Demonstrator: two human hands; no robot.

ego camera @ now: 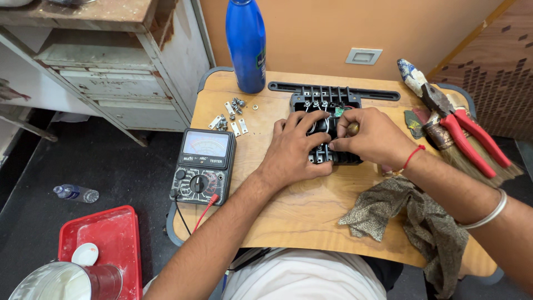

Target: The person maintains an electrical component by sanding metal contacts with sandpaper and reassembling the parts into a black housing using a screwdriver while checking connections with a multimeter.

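Left hand: the left hand [291,153] lies flat, fingers spread, pressing on the black ribbed plastic terminal block [326,125].
Right hand: the right hand [371,136] pinches a small rounded brass-coloured part [353,129] at the block's middle.
Block: boxy moulded plastic with a row of metal screw posts along its far edge; it rests on the pale wooden table [300,216], under both hands.
Left of the left hand: a dark analogue multimeter [202,165], with loose metal screws and plates [233,114] beyond it.
Right of the right hand: red-handled pliers [463,133]; nearer, a crumpled patterned cloth [413,219].
Hidden: the block's centre and wiring are covered by fingers.
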